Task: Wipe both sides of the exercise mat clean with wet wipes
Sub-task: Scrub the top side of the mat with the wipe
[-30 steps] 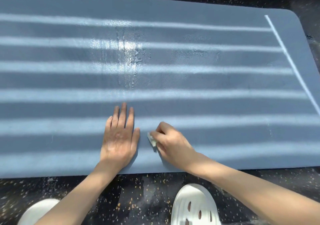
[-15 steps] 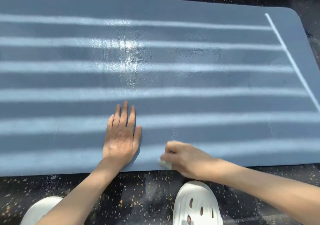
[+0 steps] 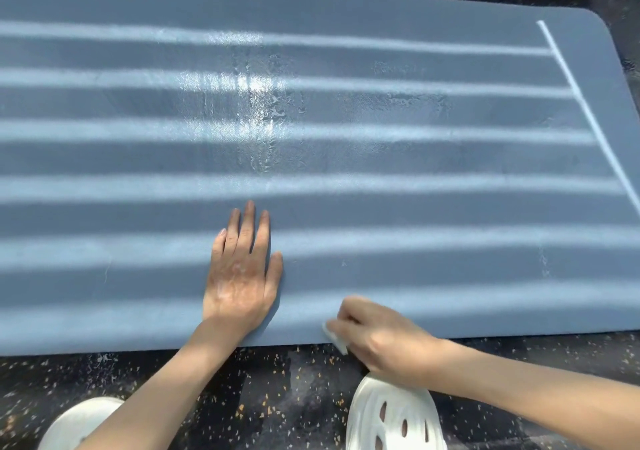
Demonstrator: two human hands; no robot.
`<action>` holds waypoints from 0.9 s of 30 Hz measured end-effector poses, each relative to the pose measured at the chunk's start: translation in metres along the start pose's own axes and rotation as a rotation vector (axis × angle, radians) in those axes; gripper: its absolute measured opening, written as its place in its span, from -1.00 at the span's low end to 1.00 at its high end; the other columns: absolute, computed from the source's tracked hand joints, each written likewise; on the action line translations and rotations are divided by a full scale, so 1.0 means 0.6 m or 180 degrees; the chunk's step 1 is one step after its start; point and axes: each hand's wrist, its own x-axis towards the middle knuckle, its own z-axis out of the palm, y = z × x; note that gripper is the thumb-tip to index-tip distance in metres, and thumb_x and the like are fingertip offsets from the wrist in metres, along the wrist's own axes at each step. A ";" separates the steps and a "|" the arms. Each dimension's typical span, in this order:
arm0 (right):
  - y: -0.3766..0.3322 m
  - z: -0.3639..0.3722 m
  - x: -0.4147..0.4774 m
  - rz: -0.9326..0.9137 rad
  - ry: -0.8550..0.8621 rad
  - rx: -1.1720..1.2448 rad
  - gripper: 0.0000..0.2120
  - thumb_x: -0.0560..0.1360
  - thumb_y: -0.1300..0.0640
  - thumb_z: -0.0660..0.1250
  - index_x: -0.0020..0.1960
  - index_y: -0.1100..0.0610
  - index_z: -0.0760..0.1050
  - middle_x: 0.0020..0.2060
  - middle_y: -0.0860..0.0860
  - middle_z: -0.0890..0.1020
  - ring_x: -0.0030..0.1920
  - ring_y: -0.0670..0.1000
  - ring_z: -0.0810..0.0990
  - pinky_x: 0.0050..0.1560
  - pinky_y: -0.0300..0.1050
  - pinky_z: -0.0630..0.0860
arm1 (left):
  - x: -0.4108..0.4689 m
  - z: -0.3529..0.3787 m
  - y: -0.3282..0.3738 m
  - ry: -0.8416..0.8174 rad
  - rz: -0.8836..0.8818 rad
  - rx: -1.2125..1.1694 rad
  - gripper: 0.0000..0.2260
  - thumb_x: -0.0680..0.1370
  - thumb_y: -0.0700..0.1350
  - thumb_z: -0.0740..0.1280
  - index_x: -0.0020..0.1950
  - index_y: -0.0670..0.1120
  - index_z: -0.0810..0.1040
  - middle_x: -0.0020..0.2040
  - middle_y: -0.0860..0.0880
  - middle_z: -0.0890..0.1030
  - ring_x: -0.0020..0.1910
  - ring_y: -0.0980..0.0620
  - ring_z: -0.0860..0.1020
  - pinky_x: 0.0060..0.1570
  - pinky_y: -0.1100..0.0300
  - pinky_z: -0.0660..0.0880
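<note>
- Exercise mat (image 3: 381,207), blue-grey, lay flat on the dark speckled floor (image 3: 277,397), with bands of light and shadow running along its length.
- Its near long edge sat just ahead of the person's left shoe (image 3: 76,422) and right shoe (image 3: 391,418), both white.
- A wet sheen (image 3: 263,103) showed on the mat's far half, around mid-length.
- A thin white line (image 3: 581,103) crossed the mat near its right end.
- The left hand (image 3: 242,276) lay palm down on the mat close to the near edge, fingers straight and together, holding nothing.
- The right hand (image 3: 377,338), blurred, was at the near edge, right of the left hand, fingers curled round a small white wet wipe (image 3: 334,337).
- The wipe touched the mat's near edge where it met the floor.
</note>
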 end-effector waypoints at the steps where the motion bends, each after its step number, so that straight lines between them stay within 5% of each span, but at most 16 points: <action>1: -0.012 -0.013 -0.001 -0.0118 -0.0344 0.0199 -0.86 0.56 0.12 0.15 -0.08 0.11 0.47 -0.27 -0.10 0.44 -0.34 -0.07 0.31 -0.39 -0.11 0.29 | 0.001 -0.001 0.000 -0.0003 -0.0007 0.0013 -0.45 0.58 0.00 0.06 0.51 -0.25 0.30 0.52 -0.28 0.27 0.49 -0.26 0.23 0.40 -0.08 0.13; 3: 0.012 -0.025 0.007 0.0171 -0.0268 0.0175 -0.85 0.54 0.19 0.18 -0.01 0.13 0.52 -0.16 0.03 0.45 -0.28 0.01 0.38 -0.34 -0.11 0.36 | 0.002 -0.001 -0.001 -0.0027 -0.0023 0.0027 -0.45 0.58 0.01 0.05 0.51 -0.24 0.29 0.52 -0.27 0.27 0.50 -0.27 0.23 0.40 -0.08 0.13; 6: 0.029 -0.025 0.023 0.0710 0.0438 0.0221 -0.89 0.52 0.21 0.28 -0.16 0.08 0.51 -0.24 -0.02 0.45 -0.32 0.00 0.42 -0.33 -0.09 0.42 | 0.001 -0.002 0.000 -0.0071 -0.0037 0.0000 -0.44 0.58 0.01 0.05 0.51 -0.24 0.28 0.53 -0.28 0.26 0.49 -0.27 0.23 0.40 -0.09 0.13; 9: -0.006 -0.022 -0.005 -0.0125 -0.0507 0.0327 -0.82 0.50 0.19 0.12 -0.10 0.09 0.50 -0.23 0.01 0.42 -0.32 0.00 0.37 -0.41 -0.08 0.32 | 0.000 -0.004 0.002 -0.0070 -0.0045 -0.0013 -0.44 0.57 0.01 0.06 0.51 -0.25 0.29 0.52 -0.28 0.28 0.49 -0.28 0.24 0.39 -0.09 0.14; 11: 0.008 -0.030 0.002 -0.0107 -0.0503 0.0252 -0.82 0.50 0.14 0.12 -0.12 0.10 0.50 -0.24 0.04 0.44 -0.34 0.04 0.40 -0.42 -0.03 0.38 | 0.001 -0.005 0.002 -0.0073 -0.0045 0.0017 -0.44 0.57 0.01 0.06 0.50 -0.25 0.30 0.51 -0.29 0.28 0.48 -0.29 0.26 0.38 -0.09 0.14; 15: 0.041 -0.043 0.057 0.0705 0.0786 0.0179 -0.79 0.47 0.19 0.15 -0.07 0.17 0.55 -0.21 0.08 0.45 -0.33 0.09 0.47 -0.37 -0.07 0.49 | 0.002 -0.005 0.001 -0.0110 -0.0049 0.0012 -0.44 0.57 0.01 0.05 0.50 -0.26 0.30 0.52 -0.29 0.28 0.49 -0.29 0.25 0.38 -0.10 0.15; 19: 0.003 -0.029 0.043 0.0348 -0.0092 0.0052 -0.85 0.51 0.17 0.15 -0.03 0.12 0.49 -0.15 0.05 0.43 -0.29 0.06 0.43 -0.31 -0.15 0.38 | 0.002 -0.006 0.001 -0.0114 -0.0051 -0.0014 -0.43 0.57 0.01 0.06 0.50 -0.26 0.30 0.51 -0.29 0.28 0.48 -0.29 0.25 0.38 -0.10 0.14; 21: 0.035 -0.055 0.073 0.0404 0.0148 -0.0029 -0.87 0.49 0.20 0.17 -0.06 0.12 0.49 -0.17 0.08 0.45 -0.30 0.08 0.46 -0.35 -0.15 0.38 | 0.002 -0.007 0.001 -0.0106 -0.0058 -0.0010 -0.44 0.57 0.01 0.06 0.50 -0.26 0.30 0.51 -0.29 0.29 0.48 -0.29 0.25 0.38 -0.10 0.13; 24: 0.089 -0.074 0.123 0.1239 0.0821 -0.0433 -0.77 0.54 0.22 0.18 0.12 0.22 0.53 -0.01 0.18 0.47 -0.06 0.17 0.49 -0.11 -0.08 0.41 | 0.002 -0.007 0.003 -0.0121 -0.0081 -0.0003 -0.44 0.56 0.01 0.06 0.50 -0.25 0.30 0.51 -0.29 0.30 0.48 -0.28 0.25 0.39 -0.08 0.12; 27: 0.037 -0.055 0.110 0.0644 0.0373 -0.0183 -0.82 0.53 0.22 0.18 0.02 0.24 0.52 -0.12 0.14 0.44 -0.18 0.11 0.41 -0.25 -0.07 0.38 | 0.002 -0.007 0.003 -0.0129 -0.0079 -0.0016 -0.44 0.56 0.01 0.06 0.50 -0.25 0.30 0.50 -0.29 0.30 0.48 -0.28 0.25 0.39 -0.08 0.12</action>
